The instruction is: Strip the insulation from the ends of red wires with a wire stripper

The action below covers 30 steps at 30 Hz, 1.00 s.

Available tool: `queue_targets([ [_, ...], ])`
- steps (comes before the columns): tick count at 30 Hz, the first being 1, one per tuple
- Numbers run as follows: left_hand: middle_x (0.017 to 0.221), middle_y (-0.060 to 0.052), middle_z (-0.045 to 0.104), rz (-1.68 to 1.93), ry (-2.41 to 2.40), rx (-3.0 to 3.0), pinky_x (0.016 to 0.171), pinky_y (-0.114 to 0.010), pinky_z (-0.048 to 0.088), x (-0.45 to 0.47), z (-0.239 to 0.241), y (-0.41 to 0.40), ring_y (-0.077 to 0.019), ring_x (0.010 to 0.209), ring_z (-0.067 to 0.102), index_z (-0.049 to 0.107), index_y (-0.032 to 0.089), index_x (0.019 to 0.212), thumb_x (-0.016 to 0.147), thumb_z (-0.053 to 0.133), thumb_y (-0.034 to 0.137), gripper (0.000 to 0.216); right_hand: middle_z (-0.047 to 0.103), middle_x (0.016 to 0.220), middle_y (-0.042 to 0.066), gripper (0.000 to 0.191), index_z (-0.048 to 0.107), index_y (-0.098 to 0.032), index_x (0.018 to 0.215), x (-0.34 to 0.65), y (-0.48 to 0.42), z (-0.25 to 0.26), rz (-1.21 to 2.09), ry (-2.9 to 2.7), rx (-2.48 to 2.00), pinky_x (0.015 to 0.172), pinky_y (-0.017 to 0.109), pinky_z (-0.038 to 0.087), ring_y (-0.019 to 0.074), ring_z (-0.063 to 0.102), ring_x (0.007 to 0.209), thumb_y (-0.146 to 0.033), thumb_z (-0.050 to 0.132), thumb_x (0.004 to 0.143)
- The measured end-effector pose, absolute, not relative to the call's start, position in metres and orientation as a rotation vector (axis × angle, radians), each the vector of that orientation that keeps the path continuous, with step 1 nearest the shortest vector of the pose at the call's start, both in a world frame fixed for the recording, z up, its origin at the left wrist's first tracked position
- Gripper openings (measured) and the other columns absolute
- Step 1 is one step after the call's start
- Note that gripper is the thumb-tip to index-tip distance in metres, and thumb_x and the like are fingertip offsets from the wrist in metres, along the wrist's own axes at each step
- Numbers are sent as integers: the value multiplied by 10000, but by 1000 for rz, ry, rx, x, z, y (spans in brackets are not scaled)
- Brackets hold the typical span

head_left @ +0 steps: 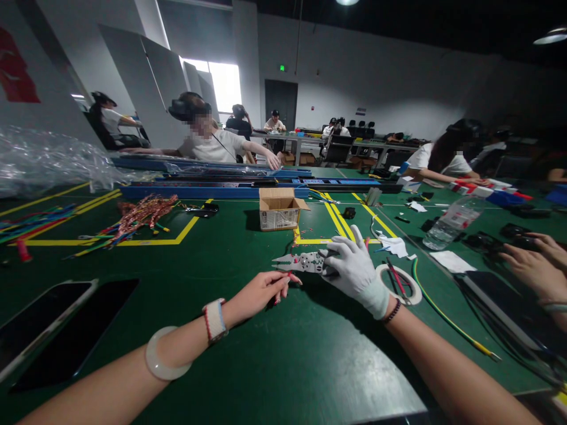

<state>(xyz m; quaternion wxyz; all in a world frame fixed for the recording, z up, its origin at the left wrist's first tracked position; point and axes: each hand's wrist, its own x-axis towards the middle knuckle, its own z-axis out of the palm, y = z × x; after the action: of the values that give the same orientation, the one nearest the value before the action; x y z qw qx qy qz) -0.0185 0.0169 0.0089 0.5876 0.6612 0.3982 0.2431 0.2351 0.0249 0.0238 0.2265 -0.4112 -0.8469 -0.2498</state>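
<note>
My right hand (357, 271), in a pale glove, is closed around the handles of a wire stripper (305, 262). The tool's metal jaws point left over the green table. Just below them, my bare left hand (259, 293) has thumb and fingers pinched together. A bit of red shows at its fingertips, too small to tell whether it is wire or nail. Beyond the tool stands an open cardboard box (279, 217), with reddish scraps beside it. A roll of white tape (414, 289) lies right of my gloved hand, a red pen-like tool (397, 277) across it.
Stripped copper wires (146, 213) lie in a bundle at left, near two dark tablets or phones (80, 330). At right are a green-yellow cable (443, 321), a water bottle (454, 224) and another person's hands (538, 265). Blue rails (212, 192) run across the back; a co-worker (217, 144) sits behind.
</note>
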Motion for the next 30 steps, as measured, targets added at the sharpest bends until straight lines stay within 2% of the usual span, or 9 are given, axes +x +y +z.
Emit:
queue_targets([
  [3, 780, -13, 578, 578, 901, 1486, 614, -243, 439, -18, 9, 16, -124, 665, 529, 647, 145, 1115, 892, 509, 366, 343, 642, 965, 40, 73, 695, -247, 753, 234, 23, 25, -697, -2326, -1121, 1133, 600, 109, 247, 544, 1015, -310, 657, 763],
  [5, 792, -22, 594, 583, 867, 1460, 657, -270, 467, -17, 8, 15, -139, 702, 558, 650, 136, 1105, 889, 521, 366, 340, 636, 1033, 44, 88, 698, -253, 811, 233, 22, 24, -678, -2314, -1135, 1129, 609, 105, 263, 518, 1082, -308, 651, 761],
  [10, 788, -31, 610, 599, 814, 1424, 692, -314, 498, -17, 4, 16, -160, 726, 590, 651, 114, 1082, 860, 583, 381, 354, 529, 1294, 81, 398, 645, -244, 1104, 231, 22, 22, -605, -2316, -1205, 1110, 613, 159, 322, 378, 1263, -308, 678, 712],
  [16, 822, -46, 644, 603, 811, 1384, 722, -312, 500, -18, 6, 16, -163, 753, 620, 659, 111, 1077, 871, 574, 375, 345, 627, 1013, 48, 90, 691, -250, 816, 231, 20, 23, -646, -2349, -1167, 1120, 611, 131, 254, 527, 1051, -313, 670, 755],
  [18, 830, -49, 653, 605, 822, 1393, 735, -313, 501, -18, 8, 15, -165, 767, 621, 662, 110, 1074, 869, 578, 376, 346, 624, 1023, 52, 87, 690, -246, 810, 230, 19, 23, -649, -2336, -1165, 1120, 614, 131, 258, 527, 1057, -310, 669, 755],
  [21, 832, -51, 657, 615, 819, 1404, 757, -324, 503, -17, 8, 14, -171, 776, 623, 665, 105, 1058, 861, 593, 378, 345, 587, 1159, 74, 246, 682, -244, 964, 228, 20, 21, -640, -2294, -1169, 1113, 626, 141, 304, 452, 1188, -301, 683, 724],
  [23, 823, -48, 655, 620, 808, 1398, 754, -324, 504, -17, 8, 14, -170, 766, 624, 666, 105, 1053, 856, 600, 377, 343, 571, 1184, 81, 295, 671, -241, 1011, 228, 21, 20, -622, -2292, -1166, 1107, 614, 184, 305, 445, 1196, -286, 682, 719],
  [27, 824, -46, 656, 607, 820, 1405, 743, -312, 500, -18, 9, 15, -168, 769, 622, 668, 115, 1078, 864, 585, 378, 349, 602, 1002, 76, 76, 686, -222, 792, 229, 23, 17, -572, -2304, -1134, 1052, 527, 347, 239, 546, 976, -280, 674, 745],
  [30, 835, -53, 664, 600, 835, 1424, 756, -319, 500, -19, 9, 15, -175, 788, 621, 673, 123, 1083, 862, 586, 399, 364, 594, 984, 83, 64, 683, -212, 776, 230, 23, 15, -519, -2296, -1112, 1039, 508, 370, 242, 542, 999, -269, 671, 749],
])
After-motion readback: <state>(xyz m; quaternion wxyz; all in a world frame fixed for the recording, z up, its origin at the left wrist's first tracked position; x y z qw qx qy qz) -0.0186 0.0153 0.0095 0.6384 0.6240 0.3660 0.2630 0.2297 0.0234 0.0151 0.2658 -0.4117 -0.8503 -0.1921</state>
